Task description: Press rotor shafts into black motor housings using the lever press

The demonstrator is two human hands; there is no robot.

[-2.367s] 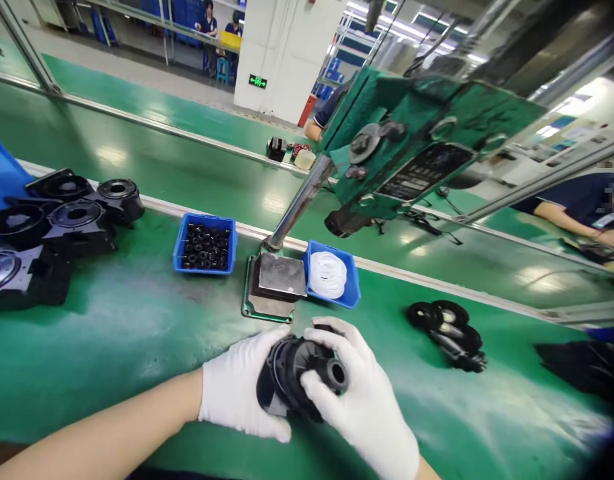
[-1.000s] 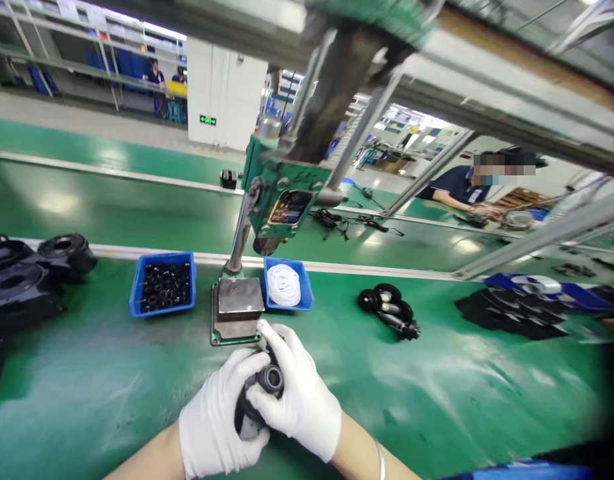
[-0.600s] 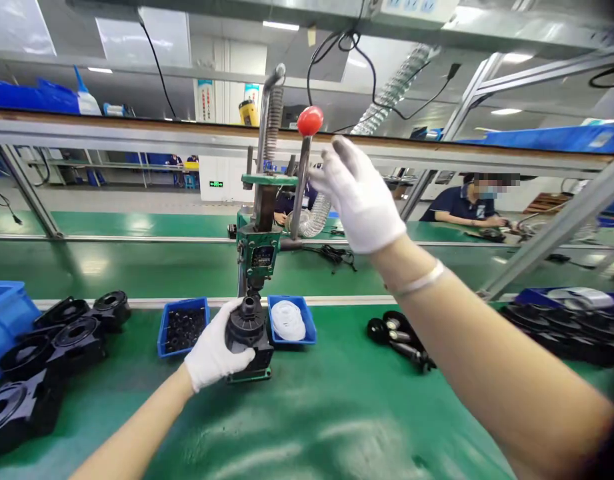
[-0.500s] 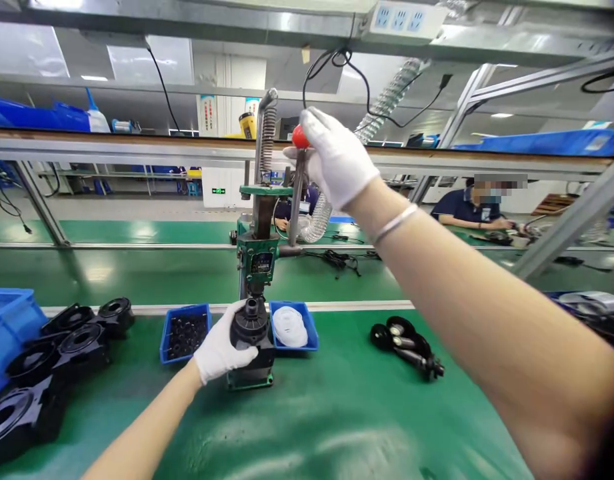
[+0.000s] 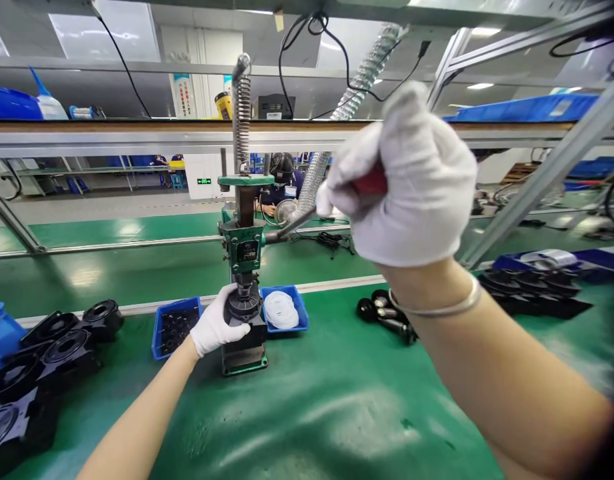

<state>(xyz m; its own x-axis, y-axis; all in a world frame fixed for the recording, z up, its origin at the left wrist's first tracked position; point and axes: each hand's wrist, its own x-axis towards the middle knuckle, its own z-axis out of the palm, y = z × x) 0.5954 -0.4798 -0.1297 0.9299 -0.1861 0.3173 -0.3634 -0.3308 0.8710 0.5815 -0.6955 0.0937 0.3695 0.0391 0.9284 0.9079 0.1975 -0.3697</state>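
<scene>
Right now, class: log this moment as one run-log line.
left hand: steadies black part on press base | right hand: closed on red lever knob | beside: bin of white rings

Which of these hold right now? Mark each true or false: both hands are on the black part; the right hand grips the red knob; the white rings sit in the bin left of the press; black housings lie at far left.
1. Both hands are on the black part. False: only the left hand holds it on the press.
2. The right hand grips the red knob. True.
3. The white rings sit in the bin left of the press. False: their bin is right of it.
4. Black housings lie at far left. True.
</scene>
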